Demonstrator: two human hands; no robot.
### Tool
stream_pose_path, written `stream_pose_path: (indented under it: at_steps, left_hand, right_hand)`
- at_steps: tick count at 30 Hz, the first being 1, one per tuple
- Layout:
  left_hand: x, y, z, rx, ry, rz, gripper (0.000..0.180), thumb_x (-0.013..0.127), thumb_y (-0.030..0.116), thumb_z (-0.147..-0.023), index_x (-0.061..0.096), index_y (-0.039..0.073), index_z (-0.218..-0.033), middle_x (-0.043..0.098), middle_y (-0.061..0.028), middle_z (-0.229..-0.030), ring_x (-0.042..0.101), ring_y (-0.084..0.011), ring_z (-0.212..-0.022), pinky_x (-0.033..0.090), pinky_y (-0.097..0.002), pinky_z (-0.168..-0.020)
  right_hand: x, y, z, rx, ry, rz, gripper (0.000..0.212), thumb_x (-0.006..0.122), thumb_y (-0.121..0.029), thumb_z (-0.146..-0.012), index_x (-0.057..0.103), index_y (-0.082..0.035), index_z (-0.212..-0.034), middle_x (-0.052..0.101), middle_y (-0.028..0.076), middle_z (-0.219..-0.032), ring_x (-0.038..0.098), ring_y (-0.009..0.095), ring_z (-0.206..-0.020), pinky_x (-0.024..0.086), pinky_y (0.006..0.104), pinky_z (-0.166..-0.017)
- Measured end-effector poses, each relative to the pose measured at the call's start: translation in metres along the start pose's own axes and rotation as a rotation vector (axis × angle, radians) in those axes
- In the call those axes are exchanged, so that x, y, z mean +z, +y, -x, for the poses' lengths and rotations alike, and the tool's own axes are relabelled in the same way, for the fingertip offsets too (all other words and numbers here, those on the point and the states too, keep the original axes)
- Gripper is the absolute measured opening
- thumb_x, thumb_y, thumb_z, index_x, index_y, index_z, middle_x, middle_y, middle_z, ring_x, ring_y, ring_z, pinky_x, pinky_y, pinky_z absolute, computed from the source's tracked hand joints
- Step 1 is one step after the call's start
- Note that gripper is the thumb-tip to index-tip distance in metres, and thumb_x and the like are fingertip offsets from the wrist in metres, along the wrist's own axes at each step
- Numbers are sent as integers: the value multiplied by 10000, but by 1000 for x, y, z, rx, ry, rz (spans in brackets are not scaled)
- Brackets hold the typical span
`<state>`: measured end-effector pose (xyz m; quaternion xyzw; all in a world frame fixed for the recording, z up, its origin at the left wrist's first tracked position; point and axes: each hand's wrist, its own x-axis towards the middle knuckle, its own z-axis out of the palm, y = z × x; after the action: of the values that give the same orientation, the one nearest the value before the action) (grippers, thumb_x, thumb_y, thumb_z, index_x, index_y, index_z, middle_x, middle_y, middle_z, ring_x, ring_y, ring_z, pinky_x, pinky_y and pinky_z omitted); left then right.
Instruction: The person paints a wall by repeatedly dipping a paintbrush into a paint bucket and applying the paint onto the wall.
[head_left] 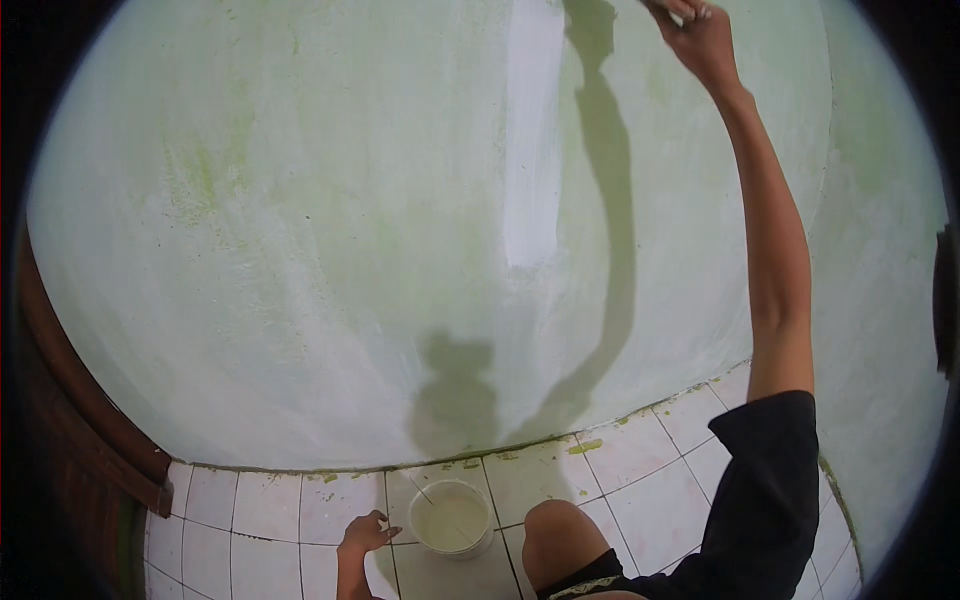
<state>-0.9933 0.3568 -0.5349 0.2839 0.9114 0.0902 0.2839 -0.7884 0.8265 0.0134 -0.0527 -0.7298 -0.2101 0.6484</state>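
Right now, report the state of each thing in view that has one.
Round white bucket: upright, open, partly filled with pale liquid.
Pale green wall: patchy, with one whiter vertical strip.
White square floor tiles: flecked with green near the wall.
Right hand: raised, gripping a mostly cut-off object.
Left hand: loosely curled beside the bucket, nothing visibly held.

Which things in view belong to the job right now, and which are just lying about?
Likely part of the job:
White bucket of pale liquid, beside the left hand
Wall with its bright white strip
Whatever the raised right hand may hold, cut off at the top

Apparently just there:
Green flakes on the tiles
Brown woodwork at the left edge
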Motion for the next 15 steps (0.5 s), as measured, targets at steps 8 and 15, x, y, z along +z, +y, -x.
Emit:
stream_pose_path:
  at_steps: [8, 15]
  left_hand:
    - [-7, -2, 5, -14, 33, 52, 613, 619, 510, -691, 529, 35, -1068, 615, -161, -963, 585, -297, -920, 457, -355, -793]
    - [-1, -3, -2, -12, 17, 8, 605, 622, 508, -693, 537, 33, -1058, 617, -157, -954, 587, -294, -910, 455, -354, -795]
  right_hand:
    - [42, -28, 144, -186, -255, -282, 302, 570, 27, -716, 605, -57, -1004, 613, 123, -921, 571, 262, -758, 479, 323, -671]
    - [19, -36, 183, -116, -918, -642, 95, 585, 69, -669, 579, -9, -721, 611, 102, -775, 561, 248, -652, 456, 304, -599]
